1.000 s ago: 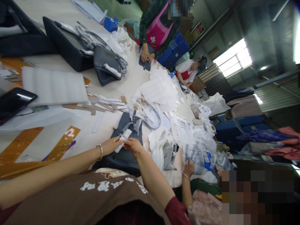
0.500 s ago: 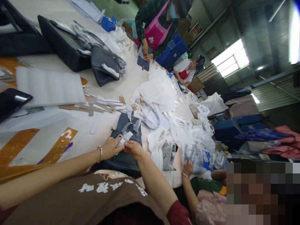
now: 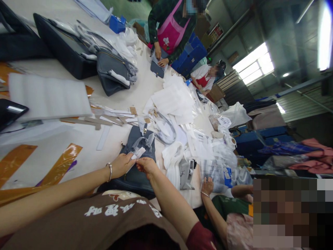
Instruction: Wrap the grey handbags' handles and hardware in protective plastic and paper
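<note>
A dark blue-grey handbag lies on the table right in front of me. Thin translucent wrapping is bunched over its upper part, by a buckled strap tab. My left hand is closed on a small white wrapping strip above the bag. From the other side my right hand pinches at the lower edge of that strip, thumb and forefinger together. The fingers partly hide where the strip meets the bag.
More dark bags stand at the far left. White sheets and a grey tape dispenser lie to the right. A co-worker's hand rests on plastic packets close by. Across the table, a person in a pink apron handles a small bag.
My right hand has shifted slightly left and down, its fingers a little apart from the left hand's. The whole view has moved slightly; the bag stays in place.
</note>
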The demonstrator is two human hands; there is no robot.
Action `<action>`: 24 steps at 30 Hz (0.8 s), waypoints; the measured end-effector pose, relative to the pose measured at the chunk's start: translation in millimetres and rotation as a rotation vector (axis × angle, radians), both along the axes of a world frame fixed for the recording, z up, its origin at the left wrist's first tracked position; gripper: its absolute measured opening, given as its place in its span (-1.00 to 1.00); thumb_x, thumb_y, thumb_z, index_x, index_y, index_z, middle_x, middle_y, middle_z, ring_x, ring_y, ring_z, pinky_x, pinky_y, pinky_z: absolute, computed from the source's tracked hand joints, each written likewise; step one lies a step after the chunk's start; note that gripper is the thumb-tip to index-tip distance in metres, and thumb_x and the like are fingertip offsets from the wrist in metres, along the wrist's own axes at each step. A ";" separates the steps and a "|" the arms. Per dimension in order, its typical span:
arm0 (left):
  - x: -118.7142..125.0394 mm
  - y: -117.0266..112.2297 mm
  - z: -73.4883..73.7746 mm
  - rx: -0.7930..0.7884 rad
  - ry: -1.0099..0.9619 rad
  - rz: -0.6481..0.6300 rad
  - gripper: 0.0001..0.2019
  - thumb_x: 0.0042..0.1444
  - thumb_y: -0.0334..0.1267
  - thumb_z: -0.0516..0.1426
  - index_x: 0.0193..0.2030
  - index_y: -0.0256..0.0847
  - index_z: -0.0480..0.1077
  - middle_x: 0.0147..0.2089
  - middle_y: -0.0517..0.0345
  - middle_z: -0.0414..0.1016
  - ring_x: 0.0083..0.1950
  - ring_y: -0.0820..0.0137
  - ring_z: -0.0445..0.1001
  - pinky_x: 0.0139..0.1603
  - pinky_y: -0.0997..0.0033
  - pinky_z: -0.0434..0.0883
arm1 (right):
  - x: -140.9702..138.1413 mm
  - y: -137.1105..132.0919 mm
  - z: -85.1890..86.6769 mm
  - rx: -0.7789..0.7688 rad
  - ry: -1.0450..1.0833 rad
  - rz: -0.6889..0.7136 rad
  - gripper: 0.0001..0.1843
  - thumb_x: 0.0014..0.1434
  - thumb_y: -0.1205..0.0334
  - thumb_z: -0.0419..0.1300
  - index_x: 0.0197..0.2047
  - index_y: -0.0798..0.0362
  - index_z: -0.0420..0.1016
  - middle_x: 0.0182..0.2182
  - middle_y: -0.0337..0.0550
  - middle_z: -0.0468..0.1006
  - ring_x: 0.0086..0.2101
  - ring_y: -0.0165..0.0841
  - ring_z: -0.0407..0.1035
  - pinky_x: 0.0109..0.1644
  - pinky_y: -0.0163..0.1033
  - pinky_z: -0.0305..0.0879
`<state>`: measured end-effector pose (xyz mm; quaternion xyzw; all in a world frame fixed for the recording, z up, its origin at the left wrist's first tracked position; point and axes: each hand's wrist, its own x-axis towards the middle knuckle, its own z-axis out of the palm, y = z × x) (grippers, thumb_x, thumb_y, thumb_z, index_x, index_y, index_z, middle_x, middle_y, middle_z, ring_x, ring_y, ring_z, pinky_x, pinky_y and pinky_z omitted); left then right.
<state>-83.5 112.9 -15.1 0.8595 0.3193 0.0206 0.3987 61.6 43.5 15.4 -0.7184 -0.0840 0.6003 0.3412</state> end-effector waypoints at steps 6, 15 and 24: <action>2.8 -1.9 -2.1 0.146 0.084 -0.019 -0.72 0.27 -0.26 -0.11 -0.12 -0.32 0.37 -0.22 -0.15 0.57 -0.13 0.13 0.54 0.10 0.16 0.24 | -12.6 3.8 -2.3 -0.035 -0.178 0.005 -0.78 -0.01 0.39 0.26 -0.59 0.08 0.32 -0.71 -0.32 0.33 -0.67 -0.50 0.17 -0.59 -0.39 0.03; 4.5 -4.5 -0.9 0.250 0.064 -0.084 -0.74 0.21 -0.28 -0.04 -0.18 -0.35 0.43 -0.35 -0.22 0.57 -0.25 0.01 0.56 0.11 -0.02 0.17 | -22.0 7.5 -2.9 -0.126 -0.274 -0.027 -0.78 -0.05 0.45 0.20 -0.64 0.07 0.33 -0.70 -0.27 0.32 -0.68 -0.47 0.15 -0.61 -0.35 -0.06; -0.1 -5.3 14.9 0.285 0.070 -0.146 -0.75 0.18 -0.32 -0.03 -0.18 -0.35 0.44 -0.33 -0.20 0.57 -0.25 0.01 0.54 0.06 -0.02 0.17 | -11.8 19.4 30.7 -0.250 0.075 -0.076 -0.78 0.08 0.36 0.05 -0.57 0.16 0.35 -0.66 -0.25 0.31 -0.70 -0.54 0.17 -0.63 -0.42 0.09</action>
